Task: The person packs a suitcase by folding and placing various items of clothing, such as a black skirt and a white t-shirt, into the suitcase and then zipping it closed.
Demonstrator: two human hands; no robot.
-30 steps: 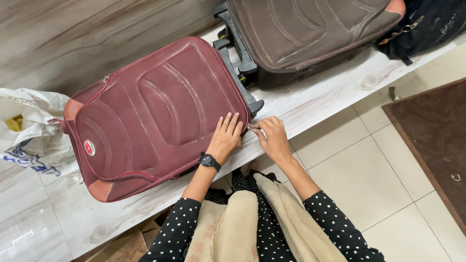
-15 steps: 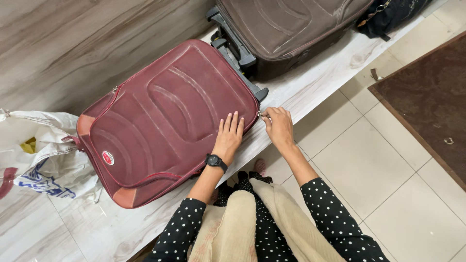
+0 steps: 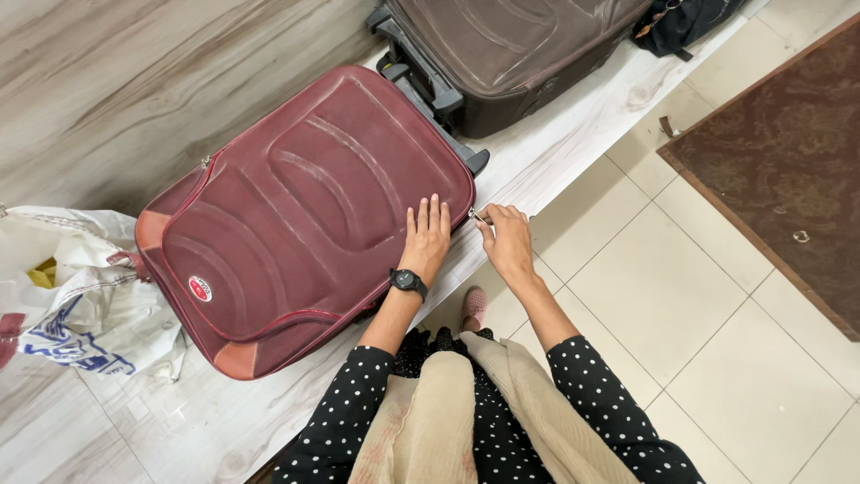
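A maroon soft suitcase (image 3: 296, 211) lies flat on a pale wood-patterned ledge (image 3: 573, 143). My left hand (image 3: 426, 235), with a black wristwatch, rests flat on the suitcase's near right corner, fingers together and pointing away. My right hand (image 3: 504, 237) is at that same corner, its fingertips pinched on a small metal zipper pull (image 3: 477, 216) at the suitcase's edge.
A brown suitcase (image 3: 511, 49) lies behind the maroon one, its wheels toward it. A dark bag (image 3: 690, 18) sits at the far right of the ledge. A white plastic sack (image 3: 67, 287) lies left. A brown mat (image 3: 779, 161) covers part of the tiled floor.
My right hand has stayed pinched on the zipper pull and shifted slightly along the suitcase's corner. My left hand stays flat on the lid. The view has drifted a little.
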